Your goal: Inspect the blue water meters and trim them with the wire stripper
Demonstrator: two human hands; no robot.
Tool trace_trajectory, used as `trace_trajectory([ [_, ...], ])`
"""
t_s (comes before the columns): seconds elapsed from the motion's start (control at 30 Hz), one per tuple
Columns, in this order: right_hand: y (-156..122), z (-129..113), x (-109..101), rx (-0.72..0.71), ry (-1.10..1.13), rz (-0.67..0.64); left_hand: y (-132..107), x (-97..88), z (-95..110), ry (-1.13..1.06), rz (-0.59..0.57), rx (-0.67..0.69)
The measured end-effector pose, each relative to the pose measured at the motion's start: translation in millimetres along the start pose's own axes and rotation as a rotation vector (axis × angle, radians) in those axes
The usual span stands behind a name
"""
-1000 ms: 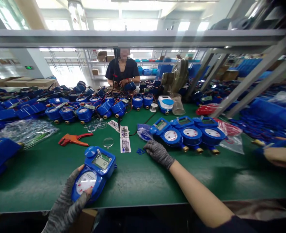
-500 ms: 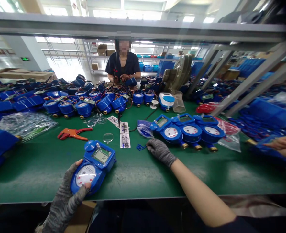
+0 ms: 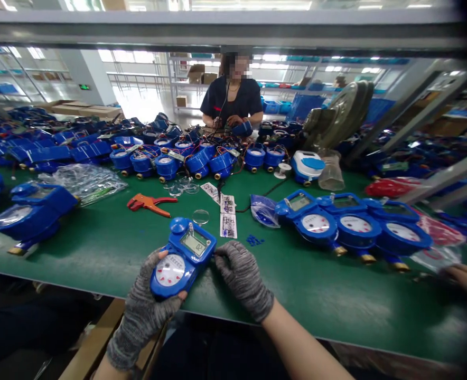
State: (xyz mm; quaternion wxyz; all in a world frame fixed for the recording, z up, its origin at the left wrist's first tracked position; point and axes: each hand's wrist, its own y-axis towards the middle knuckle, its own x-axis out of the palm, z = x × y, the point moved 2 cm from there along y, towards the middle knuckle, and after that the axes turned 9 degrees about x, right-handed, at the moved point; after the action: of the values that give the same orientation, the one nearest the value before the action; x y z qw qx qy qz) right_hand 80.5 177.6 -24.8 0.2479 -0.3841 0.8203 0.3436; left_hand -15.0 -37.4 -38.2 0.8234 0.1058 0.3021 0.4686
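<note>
L hand [image 3: 148,301] clamped on blue meter [image 3: 184,259] nr table's [image 3: 316,301] front edge; dial [image 3: 170,270] + display [image 3: 194,244] fitted, digits showing. R hand [image 3: 243,274] at meter's side, can't tell if grip's pinching anything. Blue bits [image 3: 254,240] loose farther in; prob. part-done.

On our green table [image 3: 297,306] we see, past our right fingers [image 3: 226,257], blue bits [image 3: 254,240] and paper labels [image 3: 228,226]; left of those fingers, orange pliers [image 3: 146,203]; right of them, three meters [image 3: 356,224].

Blue meter [image 3: 193,268], white dial [image 3: 170,270], mottled grey gloves [image 3: 244,277], green tabletop [image 3: 297,290], orange and red pliers [image 3: 148,203]
</note>
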Motion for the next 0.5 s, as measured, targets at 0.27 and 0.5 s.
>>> trace_trajectory([
  [0.27, -0.4, -6.3, -4.8, -0.066, -0.23, 0.015, 0.7, 3.9, 6.6, 0.05, 0.038, 0.078],
  [0.5, -18.6, -5.1, -3.8, -0.254, -0.501, -0.127, 1.1, 8.0, 12.8, 0.205, 0.035, 0.21],
])
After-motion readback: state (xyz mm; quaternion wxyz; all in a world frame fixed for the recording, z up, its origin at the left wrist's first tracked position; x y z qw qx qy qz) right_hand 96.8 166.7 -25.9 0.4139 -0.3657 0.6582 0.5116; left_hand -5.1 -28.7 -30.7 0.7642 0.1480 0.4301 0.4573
